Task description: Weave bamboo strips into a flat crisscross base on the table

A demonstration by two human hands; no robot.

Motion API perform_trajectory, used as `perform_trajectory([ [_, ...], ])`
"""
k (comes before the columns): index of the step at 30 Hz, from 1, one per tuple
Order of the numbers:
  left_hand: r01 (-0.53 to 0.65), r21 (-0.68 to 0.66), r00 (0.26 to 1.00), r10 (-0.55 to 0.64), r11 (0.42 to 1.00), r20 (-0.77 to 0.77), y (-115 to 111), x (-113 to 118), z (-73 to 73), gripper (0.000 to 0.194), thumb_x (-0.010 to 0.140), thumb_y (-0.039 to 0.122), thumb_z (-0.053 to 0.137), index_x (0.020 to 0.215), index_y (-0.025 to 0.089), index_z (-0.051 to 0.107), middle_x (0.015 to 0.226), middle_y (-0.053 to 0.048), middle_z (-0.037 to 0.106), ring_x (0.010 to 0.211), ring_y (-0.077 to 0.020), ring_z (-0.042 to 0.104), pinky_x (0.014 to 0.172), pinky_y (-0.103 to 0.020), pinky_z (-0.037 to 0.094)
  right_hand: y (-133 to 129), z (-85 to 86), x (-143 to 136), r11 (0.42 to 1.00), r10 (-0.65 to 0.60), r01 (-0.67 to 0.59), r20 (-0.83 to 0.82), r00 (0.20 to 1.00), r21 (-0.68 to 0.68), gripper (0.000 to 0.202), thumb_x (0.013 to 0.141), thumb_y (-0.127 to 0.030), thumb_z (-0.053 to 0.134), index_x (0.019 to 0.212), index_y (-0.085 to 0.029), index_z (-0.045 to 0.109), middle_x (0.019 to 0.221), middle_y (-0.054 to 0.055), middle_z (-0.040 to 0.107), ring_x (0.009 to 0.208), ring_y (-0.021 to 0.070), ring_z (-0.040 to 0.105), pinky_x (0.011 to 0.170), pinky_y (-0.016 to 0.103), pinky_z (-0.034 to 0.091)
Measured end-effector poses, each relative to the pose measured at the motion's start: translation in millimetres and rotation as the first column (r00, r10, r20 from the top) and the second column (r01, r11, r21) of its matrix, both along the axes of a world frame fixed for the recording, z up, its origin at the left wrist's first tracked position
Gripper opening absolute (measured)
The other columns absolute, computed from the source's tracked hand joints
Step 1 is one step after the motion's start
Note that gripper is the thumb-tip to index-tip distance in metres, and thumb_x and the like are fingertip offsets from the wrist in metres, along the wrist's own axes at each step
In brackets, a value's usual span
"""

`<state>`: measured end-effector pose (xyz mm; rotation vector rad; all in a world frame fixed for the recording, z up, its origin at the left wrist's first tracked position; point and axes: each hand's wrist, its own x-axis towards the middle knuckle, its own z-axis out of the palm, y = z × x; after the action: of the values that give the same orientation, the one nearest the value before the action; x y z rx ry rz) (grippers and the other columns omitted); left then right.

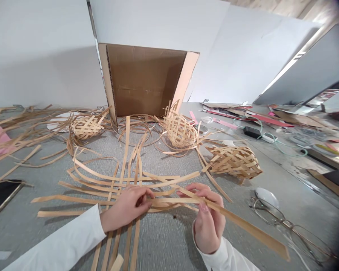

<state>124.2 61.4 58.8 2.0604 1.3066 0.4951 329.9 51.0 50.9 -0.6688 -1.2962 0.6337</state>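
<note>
Flat tan strips, like bamboo or wood splints, cross each other in a loose woven grid (113, 185) on the grey table. My left hand (129, 205) rests on the crossing strips, its thumb and index finger closed at the right side of the weave. My right hand (207, 216) pinches a long strip (251, 229) between thumb and fingers, to the right of the grid. That strip slants down toward the lower right, its wide end free. Another pale strip (175, 200) runs between the two hands. The left fingertips partly hide what lies under them.
Woven pieces lie around: one (86, 126) back left, one (180, 130) back centre, one (234, 162) at right. An open cardboard box (147, 81) stands behind. Eyeglasses (290, 226), a computer mouse (267, 197) and a phone (2, 195) flank the work. Loose strips (25, 131) spread left.
</note>
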Motion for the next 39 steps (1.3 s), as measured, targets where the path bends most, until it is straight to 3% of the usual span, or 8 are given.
perform_trajectory([
  [12, -0.001, -0.108, 1.000, 0.003, 0.994, 0.019, 1.2, 2.3, 6.4, 0.016, 0.088, 0.037, 0.052, 0.090, 0.022, 0.056, 0.066, 0.005, 0.052, 0.070, -0.0162, 0.051, 0.074, -0.029, 0.035, -0.7, -3.2, 1.8, 0.990, 0.112, -0.118, 0.079, 0.991, 0.080, 0.024, 0.093, -0.019, 0.039, 0.112, -0.021, 0.053, 0.099, 0.008, 0.055, 0.088, 0.0223, 0.061, 0.073, 0.043, 0.051],
  [17, 0.005, -0.135, 0.999, 0.000, 0.991, 0.035, 2.1, 1.7, 7.8, 0.018, 0.088, 0.040, 0.051, 0.089, 0.022, 0.055, 0.067, 0.006, 0.052, 0.069, -0.0153, 0.049, 0.073, -0.028, 0.035, -0.3, 1.5, 0.8, 0.993, 0.040, -0.047, 0.064, 0.997, 0.109, 0.028, 0.091, -0.022, 0.044, 0.119, -0.022, 0.050, 0.095, 0.008, 0.054, 0.086, 0.0239, 0.059, 0.067, 0.043, 0.052],
  [24, 0.020, -0.156, 0.998, -0.010, 0.987, 0.067, 2.2, 1.6, 9.9, 0.018, 0.088, 0.040, 0.052, 0.085, 0.021, 0.053, 0.065, 0.006, 0.049, 0.065, -0.0137, 0.047, 0.070, -0.027, 0.034, 6.5, 2.3, 7.1, 0.995, -0.099, 0.088, 0.258, 0.961, 0.053, 0.016, 0.086, -0.013, 0.050, 0.097, -0.021, 0.058, 0.094, 0.007, 0.053, 0.082, 0.0207, 0.058, 0.069, 0.039, 0.051],
  [30, -0.002, -0.151, 0.997, 0.014, 0.989, 0.077, 1.5, 2.2, 6.4, 0.021, 0.086, 0.042, 0.054, 0.087, 0.021, 0.056, 0.064, 0.007, 0.049, 0.063, -0.0131, 0.046, 0.068, -0.027, 0.034, 6.5, 8.2, 1.1, 0.993, -0.102, 0.091, 0.165, 0.981, 0.073, 0.009, 0.086, -0.016, 0.052, 0.093, -0.020, 0.056, 0.096, 0.007, 0.055, 0.080, 0.0174, 0.059, 0.069, 0.035, 0.052],
  [35, -0.054, -0.157, 0.994, 0.069, 0.986, 0.089, 1.6, 6.0, 1.0, 0.025, 0.091, 0.041, 0.045, 0.082, 0.020, 0.056, 0.063, 0.005, 0.051, 0.060, -0.0127, 0.047, 0.059, -0.025, 0.032, 3.1, 0.9, -0.6, 0.998, -0.030, 0.029, 0.019, 0.999, 0.054, 0.017, 0.092, -0.021, 0.043, 0.104, -0.020, 0.055, 0.101, 0.009, 0.062, 0.092, 0.0229, 0.062, 0.079, 0.044, 0.051],
  [39, -0.069, -0.154, 0.991, 0.085, 0.986, 0.105, 1.6, 6.8, -0.5, 0.023, 0.090, 0.038, 0.048, 0.080, 0.020, 0.057, 0.062, 0.005, 0.051, 0.059, -0.0120, 0.047, 0.056, -0.024, 0.031, 4.6, 5.1, -3.4, 0.992, -0.086, 0.095, -0.111, 0.990, 0.085, 0.020, 0.093, -0.019, 0.042, 0.108, -0.021, 0.055, 0.096, 0.006, 0.064, 0.087, 0.0218, 0.064, 0.074, 0.045, 0.054],
])
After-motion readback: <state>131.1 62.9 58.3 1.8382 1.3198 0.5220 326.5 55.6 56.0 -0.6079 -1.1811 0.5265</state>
